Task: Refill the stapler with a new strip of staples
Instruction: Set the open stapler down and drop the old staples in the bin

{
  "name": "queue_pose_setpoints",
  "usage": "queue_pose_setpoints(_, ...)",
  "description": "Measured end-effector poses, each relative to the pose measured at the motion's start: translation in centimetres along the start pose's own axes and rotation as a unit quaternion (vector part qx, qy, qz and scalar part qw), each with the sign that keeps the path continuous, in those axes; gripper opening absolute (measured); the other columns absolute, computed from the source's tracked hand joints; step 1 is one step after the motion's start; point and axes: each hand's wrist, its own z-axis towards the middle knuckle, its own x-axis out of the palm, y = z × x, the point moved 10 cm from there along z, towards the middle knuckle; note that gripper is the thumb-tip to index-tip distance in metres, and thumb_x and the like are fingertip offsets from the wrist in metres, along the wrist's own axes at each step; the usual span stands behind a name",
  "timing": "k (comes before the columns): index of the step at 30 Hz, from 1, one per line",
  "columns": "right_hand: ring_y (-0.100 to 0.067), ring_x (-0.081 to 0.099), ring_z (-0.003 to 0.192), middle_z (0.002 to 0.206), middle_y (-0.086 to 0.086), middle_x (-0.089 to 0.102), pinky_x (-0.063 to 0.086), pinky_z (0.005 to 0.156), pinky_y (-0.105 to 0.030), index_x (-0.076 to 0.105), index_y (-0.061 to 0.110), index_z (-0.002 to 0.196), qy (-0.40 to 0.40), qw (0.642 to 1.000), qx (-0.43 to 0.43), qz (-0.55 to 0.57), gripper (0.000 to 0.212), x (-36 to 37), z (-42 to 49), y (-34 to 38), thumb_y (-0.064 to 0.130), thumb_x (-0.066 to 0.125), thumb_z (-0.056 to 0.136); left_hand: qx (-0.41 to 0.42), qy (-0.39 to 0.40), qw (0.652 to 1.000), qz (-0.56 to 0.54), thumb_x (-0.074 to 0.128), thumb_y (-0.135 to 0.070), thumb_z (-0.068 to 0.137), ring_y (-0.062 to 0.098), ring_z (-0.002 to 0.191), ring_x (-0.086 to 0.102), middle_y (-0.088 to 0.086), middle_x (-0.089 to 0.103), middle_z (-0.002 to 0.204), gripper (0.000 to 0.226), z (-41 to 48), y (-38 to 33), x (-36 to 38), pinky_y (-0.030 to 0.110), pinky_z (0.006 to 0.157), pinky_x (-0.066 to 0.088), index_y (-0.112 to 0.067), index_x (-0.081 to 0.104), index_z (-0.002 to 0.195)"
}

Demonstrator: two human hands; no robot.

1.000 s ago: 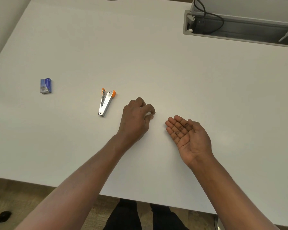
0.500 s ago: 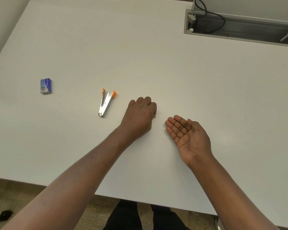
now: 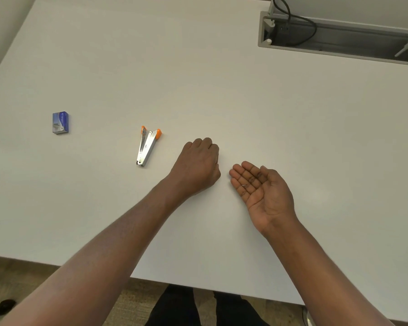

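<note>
A silver stapler [image 3: 147, 147] with orange ends lies on the white table [image 3: 222, 95], its two arms spread in a narrow V. Far to its left sits a small blue staple box [image 3: 60, 122], closed. My left hand [image 3: 198, 165] rests knuckles-up on the table just right of the stapler, apart from it, fingers curled under; whatever is beneath them is hidden. My right hand [image 3: 262, 189] lies palm-up beside it, fingers together and slightly cupped. A tiny metal staple piece [image 3: 244, 185] rests on its fingers.
A grey cable tray [image 3: 339, 41] with a black cable is sunk into the table at the back right. The table's front edge runs just below my forearms, with the floor and my dark trousers beyond it.
My left hand's fingers, which were pinching at the table surface a second ago, have curled under into a closed fist. The right hand, stapler and box have stayed put.
</note>
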Motion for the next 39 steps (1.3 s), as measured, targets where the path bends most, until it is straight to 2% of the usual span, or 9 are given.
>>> queue_pose_setpoints(5, -0.034, 0.072, 0.112, 0.122, -0.024, 0.072, 0.055, 0.097, -0.042, 0.062, -0.004, 0.128, 0.023, 1.0, 0.002, 0.017, 0.048, 0.5, 0.0, 0.1, 0.032, 0.042, 0.104, -0.002, -0.011, 1.0, -0.024, 0.052, -0.017, 0.091, 0.028, 0.086, 0.049, 0.009, 0.055, 0.095, 0.012, -0.4, 0.3, -0.6, 0.038, 0.079, 0.038, -0.007, 0.058, 0.093)
queue_pose_setpoints(9, -0.035, 0.07, 0.117, 0.125, -0.024, 0.071, 0.053, 0.101, -0.043, 0.06, -0.004, 0.131, 0.044, 0.998, 0.008, 0.036, 0.054, 1.1, 0.0, 0.2, 0.038, 0.042, 0.104, 0.002, -0.058, 0.987, -0.149, 0.062, -0.012, 0.087, 0.024, 0.079, 0.05, 0.004, 0.054, 0.086, 0.005, -1.3, -0.3, -2.7, 0.04, 0.076, 0.043, -0.008, 0.059, 0.086)
queue_pose_setpoints(12, -0.034, 0.068, 0.12, 0.128, -0.025, 0.069, 0.052, 0.101, -0.042, 0.059, -0.004, 0.133, 0.073, 0.996, 0.015, 0.056, 0.058, 1.9, -0.2, 0.3, 0.043, 0.043, 0.103, 0.027, -0.073, 0.973, -0.217, 0.065, -0.012, 0.085, 0.015, 0.076, 0.046, -0.003, 0.051, 0.084, 0.007, -2.1, -2.3, -3.9, 0.036, 0.073, 0.044, -0.012, 0.058, 0.085)
queue_pose_setpoints(14, -0.033, 0.068, 0.12, 0.129, -0.024, 0.068, 0.052, 0.104, -0.041, 0.059, -0.004, 0.133, 0.094, 0.993, 0.02, 0.064, 0.06, 2.5, -0.4, 0.4, 0.045, 0.042, 0.102, 0.041, -0.071, 0.971, -0.225, 0.064, -0.013, 0.085, 0.016, 0.075, 0.046, -0.002, 0.052, 0.083, 0.007, -2.3, -3.5, -4.2, 0.038, 0.072, 0.045, -0.013, 0.057, 0.083)
queue_pose_setpoints(18, -0.032, 0.072, 0.112, 0.128, -0.024, 0.069, 0.056, 0.098, -0.039, 0.059, -0.005, 0.133, 0.125, 0.989, 0.025, 0.074, 0.061, 3.3, -0.8, 0.5, 0.045, 0.041, 0.102, 0.044, -0.072, 0.973, -0.214, 0.061, -0.014, 0.085, 0.02, 0.075, 0.049, 0.001, 0.053, 0.084, 0.005, -2.4, -4.2, -4.4, 0.044, 0.072, 0.046, -0.011, 0.057, 0.084)
queue_pose_setpoints(26, -0.033, 0.071, 0.113, 0.125, -0.024, 0.07, 0.053, 0.101, -0.04, 0.06, -0.005, 0.132, 0.134, 0.988, 0.017, 0.077, 0.059, 3.3, -1.3, 0.9, 0.043, 0.04, 0.103, 0.046, -0.086, 0.972, -0.212, 0.061, -0.006, 0.084, 0.018, 0.075, 0.048, 0.0, 0.054, 0.085, 0.007, -2.8, -4.8, -5.6, 0.044, 0.073, 0.047, -0.009, 0.062, 0.091)
queue_pose_setpoints(29, -0.035, 0.069, 0.116, 0.127, -0.025, 0.069, 0.052, 0.104, -0.041, 0.059, -0.005, 0.133, 0.134, 0.988, 0.013, 0.079, 0.058, 3.1, -1.4, 1.1, 0.042, 0.04, 0.103, 0.041, -0.099, 0.967, -0.23, 0.064, -0.006, 0.087, 0.017, 0.077, 0.048, 0.0, 0.055, 0.085, 0.006, -3.1, -4.9, -6.0, 0.04, 0.075, 0.046, -0.009, 0.063, 0.092)
queue_pose_setpoints(34, -0.037, 0.063, 0.126, 0.132, -0.025, 0.067, 0.045, 0.112, -0.044, 0.058, -0.004, 0.135, 0.133, 0.988, 0.009, 0.079, 0.056, 2.4, -1.7, 1.5, 0.04, 0.04, 0.104, 0.017, -0.128, 0.961, -0.247, 0.07, -0.012, 0.089, 0.011, 0.078, 0.048, -0.007, 0.053, 0.086, 0.007, -3.7, -5.2, -6.6, 0.023, 0.075, 0.042, -0.012, 0.064, 0.089)
queue_pose_setpoints(39, -0.035, 0.066, 0.123, 0.129, -0.024, 0.069, 0.054, 0.099, -0.04, 0.059, -0.003, 0.134, 0.139, 0.986, 0.012, 0.087, 0.055, 1.4, -2.3, 2.1, 0.039, 0.041, 0.104, 0.005, -0.132, 0.96, -0.247, 0.066, -0.002, 0.088, -0.005, 0.082, 0.048, -0.013, 0.049, 0.089, 0.012, -4.2, -6.4, -6.5, 0.01, 0.075, 0.035, -0.012, 0.063, 0.093)
